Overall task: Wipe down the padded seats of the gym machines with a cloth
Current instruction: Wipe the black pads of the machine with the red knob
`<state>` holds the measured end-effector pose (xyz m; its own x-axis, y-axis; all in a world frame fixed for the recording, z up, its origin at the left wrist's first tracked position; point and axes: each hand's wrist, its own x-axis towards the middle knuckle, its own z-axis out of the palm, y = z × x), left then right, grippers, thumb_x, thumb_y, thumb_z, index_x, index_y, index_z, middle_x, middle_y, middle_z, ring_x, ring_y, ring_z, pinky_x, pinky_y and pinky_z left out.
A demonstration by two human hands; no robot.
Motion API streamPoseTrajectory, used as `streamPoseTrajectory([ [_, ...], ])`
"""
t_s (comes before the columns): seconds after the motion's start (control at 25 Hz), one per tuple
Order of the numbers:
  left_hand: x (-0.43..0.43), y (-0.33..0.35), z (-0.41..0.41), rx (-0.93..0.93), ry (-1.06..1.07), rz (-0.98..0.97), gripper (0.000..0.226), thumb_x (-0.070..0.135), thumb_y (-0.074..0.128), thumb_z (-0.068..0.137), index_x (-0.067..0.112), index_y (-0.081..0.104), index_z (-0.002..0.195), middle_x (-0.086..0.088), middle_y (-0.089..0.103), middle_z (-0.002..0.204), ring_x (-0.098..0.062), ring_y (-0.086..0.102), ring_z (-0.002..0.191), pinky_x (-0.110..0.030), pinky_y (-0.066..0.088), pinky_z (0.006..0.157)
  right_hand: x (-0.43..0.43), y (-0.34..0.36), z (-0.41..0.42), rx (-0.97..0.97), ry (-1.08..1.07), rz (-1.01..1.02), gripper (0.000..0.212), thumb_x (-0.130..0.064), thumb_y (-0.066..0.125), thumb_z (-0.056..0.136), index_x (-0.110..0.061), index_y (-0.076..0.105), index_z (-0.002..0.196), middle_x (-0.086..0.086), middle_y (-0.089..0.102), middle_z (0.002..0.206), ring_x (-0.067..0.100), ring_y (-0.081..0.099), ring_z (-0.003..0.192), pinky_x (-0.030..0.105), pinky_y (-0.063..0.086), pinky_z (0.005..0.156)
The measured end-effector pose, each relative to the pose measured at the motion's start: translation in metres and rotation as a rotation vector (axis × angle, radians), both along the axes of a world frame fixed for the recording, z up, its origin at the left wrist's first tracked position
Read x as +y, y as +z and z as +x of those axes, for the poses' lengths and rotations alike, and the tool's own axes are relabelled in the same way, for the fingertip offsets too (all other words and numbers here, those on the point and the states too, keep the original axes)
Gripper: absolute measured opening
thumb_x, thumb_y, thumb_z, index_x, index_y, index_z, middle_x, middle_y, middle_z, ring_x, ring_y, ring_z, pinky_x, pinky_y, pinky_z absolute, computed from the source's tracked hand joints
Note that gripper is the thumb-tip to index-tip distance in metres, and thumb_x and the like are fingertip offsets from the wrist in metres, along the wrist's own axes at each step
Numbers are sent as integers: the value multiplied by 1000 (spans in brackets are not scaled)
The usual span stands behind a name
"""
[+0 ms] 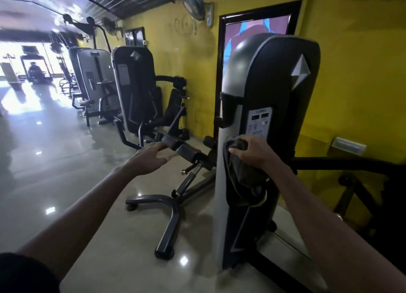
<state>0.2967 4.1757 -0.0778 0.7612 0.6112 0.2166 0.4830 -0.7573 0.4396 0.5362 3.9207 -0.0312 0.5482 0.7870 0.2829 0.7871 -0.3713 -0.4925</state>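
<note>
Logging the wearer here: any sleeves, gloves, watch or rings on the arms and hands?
The left forearm and right forearm are bare. The left hand and right hand wear no gloves; no watch, band or ring shows. A dark patch at the bottom left corner may be a short sleeve, but that is unclear.

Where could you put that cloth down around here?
Bare: the glossy floor left of the machine row, and the patch between the grey base legs and the weight tower. Crowded: ahead of the left hand, where the black pad and bars cluster, and right of the tower, by the black frame.
</note>
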Motion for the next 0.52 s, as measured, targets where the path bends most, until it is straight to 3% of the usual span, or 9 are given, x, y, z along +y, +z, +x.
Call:
streamPoseTrajectory([
  [0.12, 50, 15, -25, -13, 3, 31, 57, 31, 66, 90, 25, 47, 144, -7, 54, 132, -27, 54, 121, -40, 43, 100, 58, 7, -27, 8, 34, -9, 47, -40, 70, 93, -14, 64, 131, 9, 67, 121, 26, 63, 111, 37, 51, 91],
  [0.28, 129, 30, -54, -23, 1, -3, 62, 41, 64, 87, 24, 46, 144, -9, 50, 142, -26, 59, 118, -46, 45, 103, 139, 19, -53, 0, 41, 18, 44, -42, 71, 91, -18, 67, 127, 3, 69, 116, 21, 64, 107, 31, 45, 80],
  [0.4, 179, 35, -58, -45, 4, 8, 61, 38, 66, 88, 24, 46, 144, -8, 50, 143, -26, 60, 119, -46, 45, 103, 191, 25, -57, 19, 60, 42, 45, -40, 72, 91, -16, 66, 129, 6, 68, 122, 23, 63, 109, 27, 42, 81],
  [0.52, 236, 35, -51, -58, 5, 3, 64, 48, 61, 80, 30, 49, 140, -4, 52, 140, -25, 57, 120, -47, 47, 103, 251, 25, -53, -1, 104, 31, 43, -37, 73, 91, -15, 67, 128, 9, 67, 124, 24, 64, 110, 26, 44, 81],
])
